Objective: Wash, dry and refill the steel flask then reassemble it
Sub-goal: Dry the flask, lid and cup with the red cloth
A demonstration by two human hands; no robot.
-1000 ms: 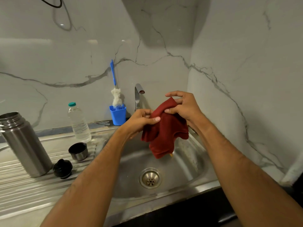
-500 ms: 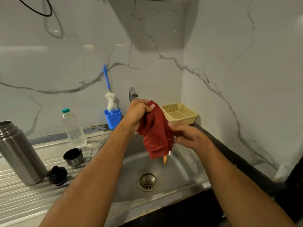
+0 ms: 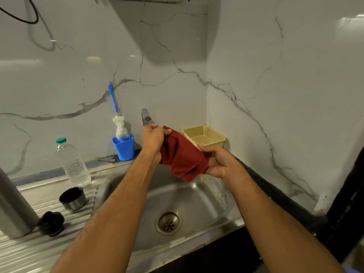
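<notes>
Over the sink basin (image 3: 199,196) I hold a dark red cloth (image 3: 181,156) between both hands. My left hand (image 3: 154,137) grips its upper end just below the tap (image 3: 145,116). My right hand (image 3: 218,163) grips its lower right part. The steel flask (image 3: 13,211) stands upright on the ribbed drainboard at the far left, partly cut off by the frame edge. Beside it lie its black stopper (image 3: 50,223) and the steel cup lid (image 3: 72,198), mouth up. A clear water bottle (image 3: 72,162) with a teal cap stands behind them.
A blue cup (image 3: 123,148) holding a bottle brush (image 3: 118,119) stands at the back wall, left of the tap. A yellow plastic basket (image 3: 204,135) sits in the right corner. The drain (image 3: 168,223) is in the basin's middle. A dark counter edge runs along the right.
My right hand has dropped from the cloth's top to its lower right side. My left hand has risen to hold the top. The view has shifted left and down.
</notes>
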